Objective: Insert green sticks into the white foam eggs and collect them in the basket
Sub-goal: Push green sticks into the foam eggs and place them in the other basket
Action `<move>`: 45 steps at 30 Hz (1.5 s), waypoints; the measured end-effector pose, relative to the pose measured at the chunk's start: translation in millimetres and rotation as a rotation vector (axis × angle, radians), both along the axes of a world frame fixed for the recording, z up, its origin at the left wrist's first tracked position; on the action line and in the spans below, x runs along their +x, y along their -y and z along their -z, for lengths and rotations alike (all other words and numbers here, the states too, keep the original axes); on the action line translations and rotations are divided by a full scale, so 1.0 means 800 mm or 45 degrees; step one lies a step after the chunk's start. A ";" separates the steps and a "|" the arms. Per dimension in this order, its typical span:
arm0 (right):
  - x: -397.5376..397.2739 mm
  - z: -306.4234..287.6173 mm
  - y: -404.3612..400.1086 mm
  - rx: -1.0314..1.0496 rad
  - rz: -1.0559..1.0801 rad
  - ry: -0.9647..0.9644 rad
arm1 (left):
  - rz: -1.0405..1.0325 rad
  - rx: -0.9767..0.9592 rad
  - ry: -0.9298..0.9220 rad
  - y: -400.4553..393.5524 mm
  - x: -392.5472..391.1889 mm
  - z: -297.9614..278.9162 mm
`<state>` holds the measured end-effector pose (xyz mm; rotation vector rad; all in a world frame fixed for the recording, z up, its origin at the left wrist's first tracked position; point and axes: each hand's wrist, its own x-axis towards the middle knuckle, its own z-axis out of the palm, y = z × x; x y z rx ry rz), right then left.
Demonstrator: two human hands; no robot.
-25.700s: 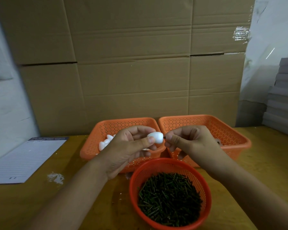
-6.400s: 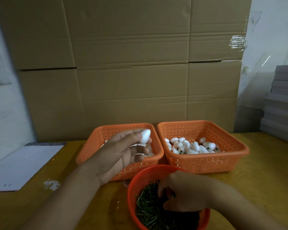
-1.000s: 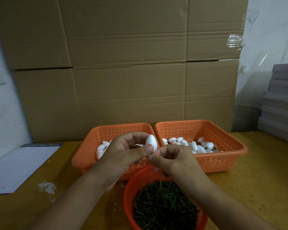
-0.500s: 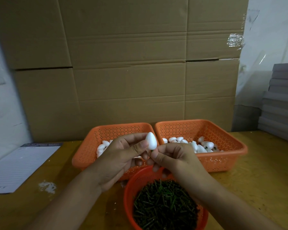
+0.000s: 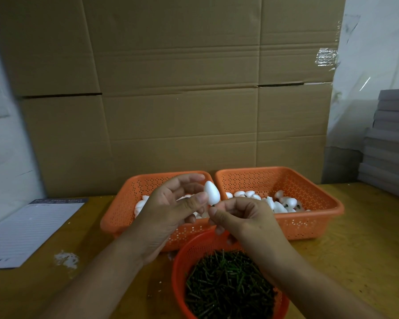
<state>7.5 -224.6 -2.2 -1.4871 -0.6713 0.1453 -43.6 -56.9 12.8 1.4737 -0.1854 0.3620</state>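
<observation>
Over the near edge of the left basket (image 5: 124, 203), left hand (image 5: 171, 212) pinches one foam egg (image 5: 212, 193) between thumb and fingertips, pointed end up. Right hand (image 5: 242, 217) sits just under the egg's blunt end, thumb and forefinger closed together. A dark speck shows at the base of the egg, likely the stick, but it's too small to confirm. Both hands nearly touching.

Handling, my read:
- Egg: very light, soft foam, dents easily. Hold round the widest part, light pinch only, as the left hand does now. Surface looks matte, so slip is unlikely.
- Stick: thin and short, probably stiff enough to pierce foam. Pinch close to the tip and push straight along the egg's long axis; off-axis risks coming out through the side or bending.

Counts:
- Baskets: three, all orange. Two rectangular ones side by side at the back of the worktop (image 5: 355, 261), one round basket (image 5: 182, 256) nearest the person.
- Eggs in hand: one.
- Eggs in right basket (image 5: 309, 226): a pile, roughly a dozen or more visible, partly hidden by the hand; some show dark specks, so probably the finished ones.
- Eggs in left basket: a few visible, the rest hidden behind the left hand.
- Green sticks (image 5: 228, 288) in the round basket: hundreds, not countable.
</observation>
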 end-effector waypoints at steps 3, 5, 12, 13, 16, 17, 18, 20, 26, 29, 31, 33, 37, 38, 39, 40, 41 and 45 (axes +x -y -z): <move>0.000 -0.001 0.000 -0.009 0.005 0.010 | -0.018 0.016 -0.004 0.000 0.000 0.001; -0.001 -0.001 0.002 -0.020 0.008 0.019 | -0.021 0.046 -0.020 0.000 0.000 0.001; -0.004 -0.008 0.004 -0.053 -0.020 0.034 | 0.019 0.091 -0.061 0.001 -0.002 0.001; -0.005 -0.008 0.004 -0.057 -0.021 0.035 | 0.020 0.088 -0.063 0.002 -0.002 0.002; -0.006 -0.009 0.004 -0.049 -0.033 0.024 | 0.034 0.060 -0.071 0.005 -0.001 0.004; -0.006 -0.009 0.004 -0.049 -0.035 0.023 | 0.035 0.049 -0.076 0.005 -0.001 0.004; -0.007 -0.009 0.004 -0.055 -0.035 0.025 | 0.034 0.043 -0.080 0.005 0.000 0.005; -0.007 -0.008 0.004 -0.059 -0.037 0.021 | 0.029 0.049 -0.083 0.005 0.000 0.004; -0.007 -0.009 0.004 -0.035 -0.058 -0.012 | 0.001 0.102 -0.029 0.004 -0.001 0.003; -0.005 -0.009 0.005 -0.049 -0.057 0.003 | -0.045 0.181 0.001 0.004 0.000 0.005; -0.005 -0.009 0.005 -0.050 -0.052 0.007 | -0.053 0.212 0.012 0.005 0.000 0.005; -0.005 -0.009 0.005 -0.045 -0.053 0.010 | -0.060 0.226 0.013 0.004 -0.001 0.006; -0.005 -0.008 0.005 -0.046 -0.059 0.038 | -0.077 0.232 -0.001 0.004 0.000 0.006; -0.004 -0.007 0.005 -0.048 -0.062 0.041 | -0.078 0.234 -0.002 0.004 0.001 0.006; -0.004 -0.007 0.005 -0.050 -0.065 0.046 | -0.079 0.233 -0.003 0.004 0.001 0.006; -0.003 -0.007 0.005 -0.048 -0.065 0.051 | -0.080 0.231 -0.004 0.004 0.001 0.006; -0.002 -0.006 0.005 -0.049 -0.063 0.058 | -0.079 0.224 -0.006 0.004 0.002 0.006; 0.007 -0.002 0.006 -0.127 0.020 0.166 | -0.087 0.180 -0.001 0.004 0.004 0.008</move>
